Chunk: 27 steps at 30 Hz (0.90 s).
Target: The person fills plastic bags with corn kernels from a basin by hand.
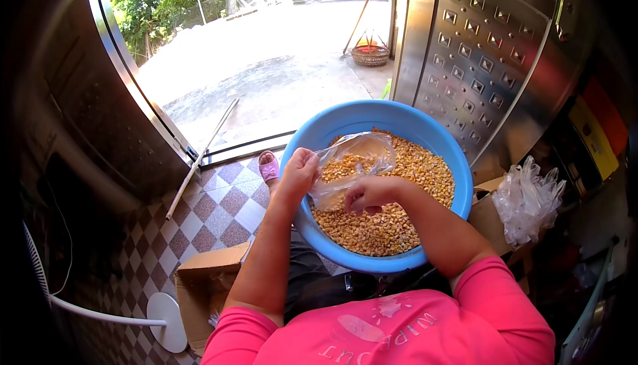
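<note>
A wide blue basin point(430, 124) in front of me holds a broad heap of yellow corn kernels point(375, 235). My left hand point(301, 171) is closed on the edge of a clear plastic bag point(327, 195) over the basin's left part. The bag's mouth gapes, and kernels show inside or through the film. Just right of the bag, my right hand point(372, 195) hangs above the corn with its fingers curled inward. What those fingers hold, if anything, is hidden.
A bundle of clear plastic bags point(528, 202) lies at right on a cardboard box point(488, 222). Another open cardboard box point(199, 278) stands lower left, near a white round stand base point(167, 322). A pale pole point(203, 155) leans by the doorway. Outside sits a woven basket point(370, 55).
</note>
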{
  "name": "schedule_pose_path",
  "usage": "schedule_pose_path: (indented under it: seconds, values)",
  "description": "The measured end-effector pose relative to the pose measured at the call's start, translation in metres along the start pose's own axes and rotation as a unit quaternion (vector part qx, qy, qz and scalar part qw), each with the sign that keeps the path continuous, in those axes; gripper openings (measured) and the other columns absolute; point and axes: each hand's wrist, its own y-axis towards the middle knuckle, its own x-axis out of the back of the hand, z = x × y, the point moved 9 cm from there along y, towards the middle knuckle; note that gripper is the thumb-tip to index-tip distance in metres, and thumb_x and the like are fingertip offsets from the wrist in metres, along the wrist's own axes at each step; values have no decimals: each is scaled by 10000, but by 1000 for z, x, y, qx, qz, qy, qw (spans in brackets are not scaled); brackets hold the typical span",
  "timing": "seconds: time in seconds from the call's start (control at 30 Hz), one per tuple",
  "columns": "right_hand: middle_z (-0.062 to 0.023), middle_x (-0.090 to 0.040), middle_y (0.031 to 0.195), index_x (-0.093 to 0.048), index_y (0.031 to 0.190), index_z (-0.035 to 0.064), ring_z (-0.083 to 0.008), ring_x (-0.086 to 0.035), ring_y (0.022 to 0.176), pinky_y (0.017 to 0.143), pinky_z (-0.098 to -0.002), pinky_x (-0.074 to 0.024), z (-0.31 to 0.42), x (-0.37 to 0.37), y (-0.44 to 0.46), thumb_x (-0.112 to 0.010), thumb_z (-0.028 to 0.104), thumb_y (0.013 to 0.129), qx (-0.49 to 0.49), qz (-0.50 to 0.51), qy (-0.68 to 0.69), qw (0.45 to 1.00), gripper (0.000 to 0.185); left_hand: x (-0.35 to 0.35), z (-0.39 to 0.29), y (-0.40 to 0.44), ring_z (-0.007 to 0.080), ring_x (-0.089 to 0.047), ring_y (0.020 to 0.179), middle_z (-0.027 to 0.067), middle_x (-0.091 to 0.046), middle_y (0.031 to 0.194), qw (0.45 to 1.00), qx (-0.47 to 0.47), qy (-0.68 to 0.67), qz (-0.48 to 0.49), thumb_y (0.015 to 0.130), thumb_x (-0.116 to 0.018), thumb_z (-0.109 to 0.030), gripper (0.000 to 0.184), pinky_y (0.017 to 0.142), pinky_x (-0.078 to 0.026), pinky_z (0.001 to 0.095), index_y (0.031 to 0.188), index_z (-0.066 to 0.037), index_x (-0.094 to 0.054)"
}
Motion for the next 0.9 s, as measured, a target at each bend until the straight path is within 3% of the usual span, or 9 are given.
schedule_pose_path:
  seconds: [0.07, 0.13, 0.2, 0.23, 0.43, 0.57, 0.73, 0.8, 0.9]
  values:
    - [-59, -638, 774, -631, 1000, 42, -104, -568, 536, 480, -221, -457, 0, 22, 2, -563, 109, 849, 77, -69, 185, 977, 179, -1, -5, -3, 53, -440, 493, 4, -509, 630, 1000, 3, 3, 2, 933, -506, -192, 152, 428, -329, 200, 908, -43, -488]
    - [-71, -639, 794, -593, 1060, 15, -130, -616, 623, 525, -241, -499, -5, 34, 1, -559, 127, 855, 90, -111, 245, 959, 236, -3, -8, -5, 52, -439, 495, 3, -508, 635, 1000, 5, 6, 3, 934, -505, -187, 148, 428, -329, 199, 909, -42, -487]
    - [-97, -597, 998, -488, 1208, -7, -148, -627, 757, 631, -251, -537, -7, 55, -5, -541, 72, 867, 129, -223, 370, 893, 354, -4, -8, -6, 40, -399, 473, -16, -474, 639, 1000, 13, 0, 5, 935, -508, -206, 146, 425, -301, 183, 904, -66, -479]
    - [-128, -514, 1179, -416, 1274, -34, -190, -604, 948, 786, -292, -531, -3, 58, -5, -532, 51, 867, 157, -221, 389, 880, 432, -4, -7, -5, 40, -399, 473, -16, -474, 639, 1000, 13, 0, 5, 935, -508, -206, 146, 425, -301, 183, 904, -66, -479]
    - [-141, -454, 1275, -406, 1291, -32, -211, -550, 1078, 924, -331, -465, 2, 65, -6, -524, 44, 867, 226, -269, 322, 879, 447, -4, -6, -4, 39, -401, 473, -14, -479, 645, 1000, 9, 5, 6, 935, -507, -200, 140, 426, -305, 179, 906, -67, -478]
    - [-137, -532, 1184, -466, 1243, -16, -188, -603, 973, 822, -307, -517, 1, 69, -10, -542, 59, 864, 197, -282, 276, 897, 394, -4, -5, -4, 40, -405, 480, -14, -482, 653, 1000, 8, -1, 9, 934, -510, -200, 140, 429, -308, 177, 905, -67, -479]
    - [-65, -640, 890, -560, 1120, 16, -126, -634, 677, 579, -268, -540, 13, 20, -5, -564, 112, 870, 107, -44, 227, 967, 268, -4, -5, -3, 38, -401, 478, -18, -479, 653, 1000, 10, 9, 12, 933, -512, -200, 140, 428, -307, 177, 903, -67, -479]
    - [-73, -636, 900, -556, 1144, 29, -136, -632, 685, 595, -272, -541, 18, 2, -1, -568, 137, 860, 85, -16, 181, 980, 304, -2, -4, -2, 36, -390, 465, -20, -470, 643, 1000, 7, 19, 0, 934, -510, -197, 138, 422, -301, 178, 897, -68, -479]
    - [-106, -632, 912, -562, 1174, 74, -180, -622, 689, 592, -299, -531, 10, -25, 13, -596, 182, 792, 7, -5, -36, 999, 399, -2, -4, -2, 55, -440, 494, 2, -503, 627, 1000, 7, 15, 9, 933, -511, -199, 162, 432, -333, 201, 909, -41, -488]
